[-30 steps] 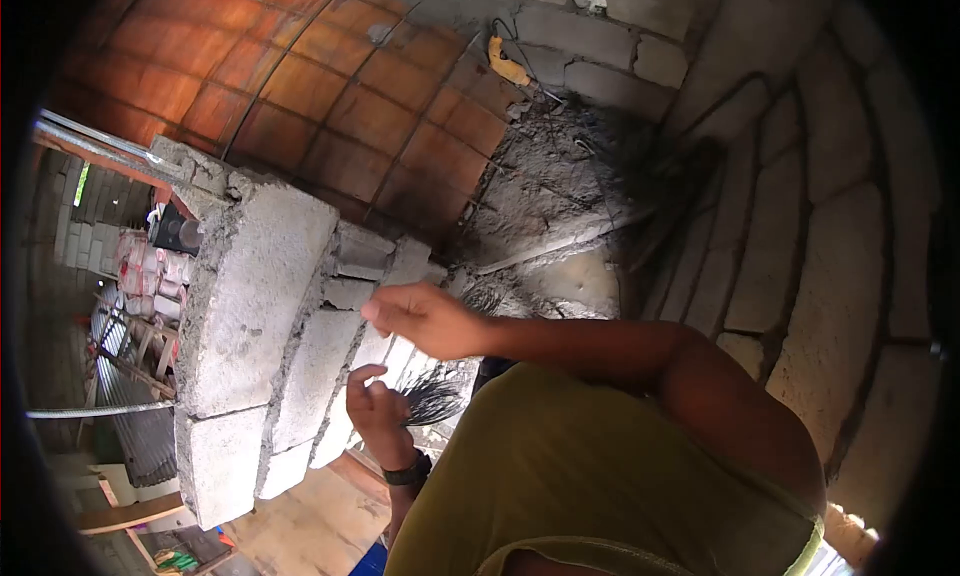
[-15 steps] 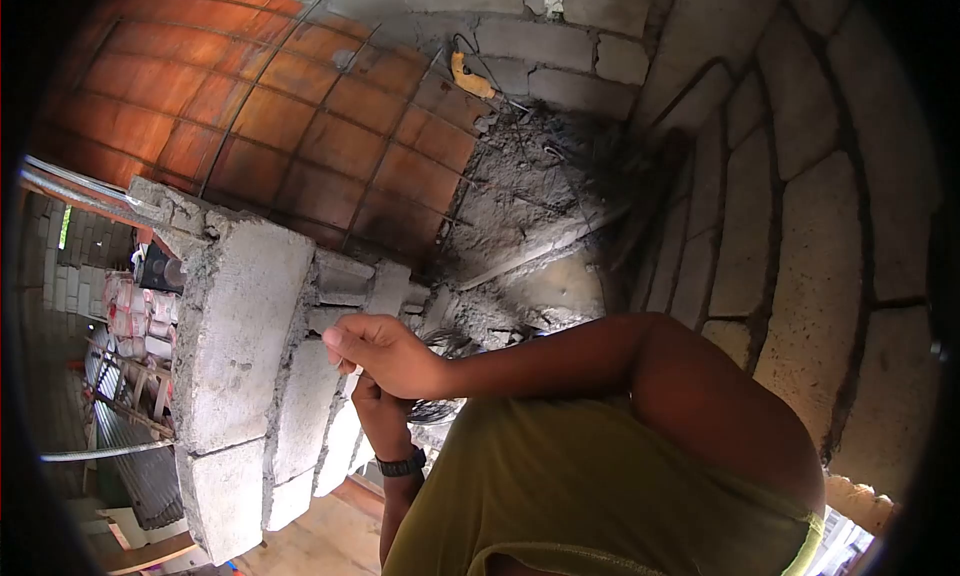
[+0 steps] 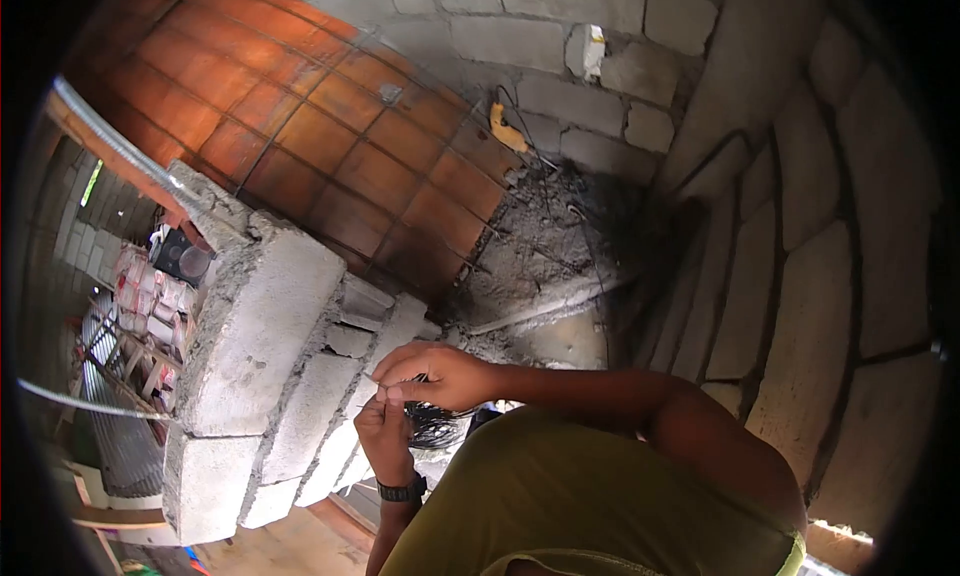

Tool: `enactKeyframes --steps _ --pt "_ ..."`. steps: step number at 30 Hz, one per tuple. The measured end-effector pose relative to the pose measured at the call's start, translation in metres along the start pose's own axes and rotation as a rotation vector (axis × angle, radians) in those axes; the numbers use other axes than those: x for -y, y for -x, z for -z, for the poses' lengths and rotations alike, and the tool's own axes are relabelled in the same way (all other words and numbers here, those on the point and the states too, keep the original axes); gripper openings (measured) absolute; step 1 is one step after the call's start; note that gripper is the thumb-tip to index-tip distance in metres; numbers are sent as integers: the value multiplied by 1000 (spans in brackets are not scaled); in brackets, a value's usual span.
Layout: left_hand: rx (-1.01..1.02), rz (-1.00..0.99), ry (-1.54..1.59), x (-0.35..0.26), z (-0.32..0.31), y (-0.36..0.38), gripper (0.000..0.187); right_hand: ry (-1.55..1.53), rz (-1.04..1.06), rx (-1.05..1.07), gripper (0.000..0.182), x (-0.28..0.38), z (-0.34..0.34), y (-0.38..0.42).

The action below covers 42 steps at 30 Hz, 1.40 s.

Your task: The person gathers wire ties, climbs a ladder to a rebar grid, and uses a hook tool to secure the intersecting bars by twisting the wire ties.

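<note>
My right hand (image 3: 440, 376) is closed in a pinch, its thumb and fingers bent towards the fingertips of my left hand. Just below it, my left hand (image 3: 384, 438) pinches too, with a dark watch (image 3: 402, 491) on its wrist. A thin wire, hardly visible, seems to be between the fingertips; its ends are hidden. Behind the hands lies a coil of dark wire (image 3: 438, 428), partly covered by my right hand and my clothing. The rough edge of a block wall (image 3: 330, 401) is close to the left of both hands.
A grid of steel bars crosses an orange-brown panel (image 3: 330, 126). A yellow-handled tool (image 3: 508, 131) rests near the back block wall (image 3: 590, 106). Rubble (image 3: 550, 226) fills the corner. Another block wall (image 3: 800, 296) rises on the right. A metal bar (image 3: 95, 406) juts out at left.
My right hand has gone from a fist over my left hand to a pinch meeting its fingertips. Both hands appear lower in view. The view has shifted, so the surroundings sit further right and down.
</note>
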<state>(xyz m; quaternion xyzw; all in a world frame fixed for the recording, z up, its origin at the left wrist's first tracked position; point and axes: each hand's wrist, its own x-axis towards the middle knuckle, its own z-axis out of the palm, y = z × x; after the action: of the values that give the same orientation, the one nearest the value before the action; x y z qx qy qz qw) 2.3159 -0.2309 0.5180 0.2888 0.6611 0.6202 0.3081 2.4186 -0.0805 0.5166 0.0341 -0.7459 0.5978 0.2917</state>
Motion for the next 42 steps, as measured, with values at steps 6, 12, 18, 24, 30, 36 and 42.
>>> enactKeyframes --steps 6,12,18,24,30,36,42 --pt "-69 41 79 -20 -8 6 24 111 88 -73 19 4 2 4" --pt "-185 -12 283 -19 19 11 21 10 -138 77 24 23 42 -1" --pt "2 -218 -60 -27 23 20 37 73 -176 433 27 28 25 4" --pt "-139 -201 80 -34 15 23 9 102 -179 451 31 40 8 6" --pt "-111 -288 -245 -22 26 20 15 125 -178 416 26 29 5 10" --pt "85 -218 -423 -40 43 30 27 240 -168 423 22 41 1 7" --pt "-68 -229 -537 -21 43 40 35 397 -112 488 17 36 -5 13"
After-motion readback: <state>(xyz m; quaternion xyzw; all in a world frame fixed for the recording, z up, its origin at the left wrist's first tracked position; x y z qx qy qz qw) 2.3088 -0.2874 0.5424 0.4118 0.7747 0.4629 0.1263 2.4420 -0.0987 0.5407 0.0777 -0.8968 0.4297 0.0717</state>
